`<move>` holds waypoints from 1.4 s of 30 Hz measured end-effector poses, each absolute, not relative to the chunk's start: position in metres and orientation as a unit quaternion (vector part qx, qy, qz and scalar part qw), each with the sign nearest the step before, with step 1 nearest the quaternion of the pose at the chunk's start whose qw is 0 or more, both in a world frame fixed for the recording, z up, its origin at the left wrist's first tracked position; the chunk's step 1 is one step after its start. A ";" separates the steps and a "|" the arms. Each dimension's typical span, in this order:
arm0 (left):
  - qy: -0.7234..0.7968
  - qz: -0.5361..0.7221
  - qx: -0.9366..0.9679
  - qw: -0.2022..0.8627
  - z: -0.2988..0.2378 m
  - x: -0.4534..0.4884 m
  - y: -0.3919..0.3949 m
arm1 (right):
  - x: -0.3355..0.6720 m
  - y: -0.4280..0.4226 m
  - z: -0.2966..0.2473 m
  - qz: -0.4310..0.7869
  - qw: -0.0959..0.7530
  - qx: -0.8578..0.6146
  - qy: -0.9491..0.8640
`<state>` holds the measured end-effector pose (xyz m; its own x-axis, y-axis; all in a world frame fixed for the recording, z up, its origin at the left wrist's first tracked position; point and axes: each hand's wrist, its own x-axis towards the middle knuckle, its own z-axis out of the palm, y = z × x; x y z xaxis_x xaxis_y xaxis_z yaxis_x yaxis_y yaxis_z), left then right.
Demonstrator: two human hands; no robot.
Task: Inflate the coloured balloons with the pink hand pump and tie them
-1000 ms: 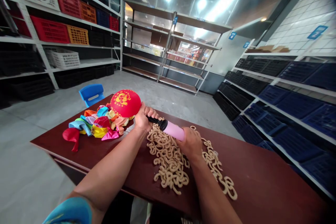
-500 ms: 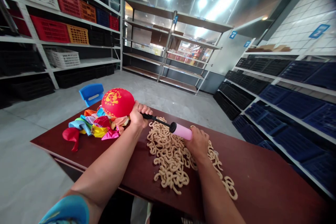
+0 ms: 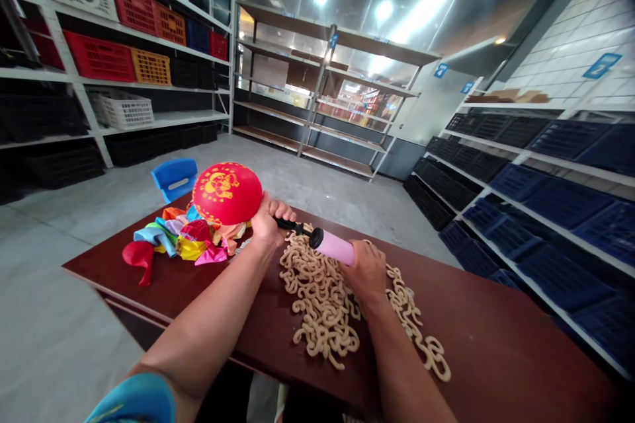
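Observation:
My left hand (image 3: 266, 221) is closed around the black nozzle end of a pink hand pump (image 3: 331, 246), where the neck of a red balloon (image 3: 227, 192) with a yellow print sits. The balloon is partly blown up and hovers above the table. Gripping the pink barrel from the right is my right hand (image 3: 368, 271), fingers wrapped round it. Under both hands lies a heap of beige curled plastic clips (image 3: 322, 307) on the dark brown table (image 3: 496, 337).
A pile of flat coloured balloons (image 3: 178, 241) lies at the table's left end. A blue chair (image 3: 173, 176) stands behind it. Shelves with crates line the left wall, dark blue bins fill the right shelves, and grey floor lies beyond the table.
The pump barrel was pulled out to the right, then pushed back toward the nozzle. The red balloon has grown a little and sits higher.

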<state>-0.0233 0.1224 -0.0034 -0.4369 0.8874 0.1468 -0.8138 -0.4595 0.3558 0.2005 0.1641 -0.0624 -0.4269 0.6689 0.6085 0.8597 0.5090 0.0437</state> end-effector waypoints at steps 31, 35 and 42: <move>0.102 0.851 0.157 0.491 0.003 -0.036 0.119 | 0.212 0.170 -0.059 -0.184 0.273 -0.494 -0.805; 0.108 0.866 0.147 0.465 0.002 -0.052 0.121 | 0.226 0.182 -0.064 -0.190 0.271 -0.537 -0.776; 0.092 0.848 0.156 0.498 -0.009 -0.032 0.126 | 0.217 0.171 -0.062 -0.186 0.239 -0.504 -0.809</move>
